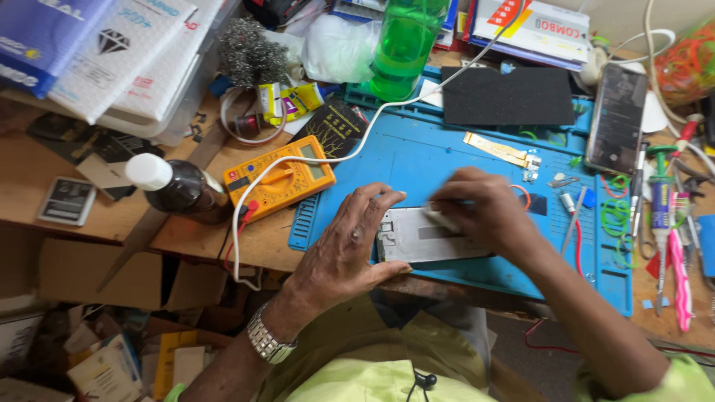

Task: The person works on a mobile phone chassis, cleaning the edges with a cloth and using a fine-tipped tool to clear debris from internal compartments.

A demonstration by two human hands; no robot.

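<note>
Hands meet over a grey metal phone frame [428, 242] lying flat on the blue work mat [417, 160], near the mat's front edge at 6 o'clock. The left hand [350, 242] rests palm down on the frame's left end, its fingers [380, 199] spread a little and pressing, thumb along the near edge. The right hand [484, 208] hovers over the frame's upper right part, its fingers bunched together around something small and pale that I cannot make out.

Room on the mat lies mostly at 12 o'clock from the hands, a bare blue stretch running up to a black foam pad [506, 97] and a gold flex ribbon [495, 149]. At 9 o'clock an orange multimeter [279, 179] sits just off the mat's left edge, with a dark bottle with a white cap [175, 186] beyond it close to the wooden surface's front edge. At 3 o'clock the margin is crowded: green rubber bands [614, 216], a pink-handled tool [679, 275] and a screwdriver [575, 219]. A dark phone [617, 117] lies at 2 o'clock, a green bottle [402, 45] at 12. A white cable [387, 112] crosses the mat's upper left corner.
</note>
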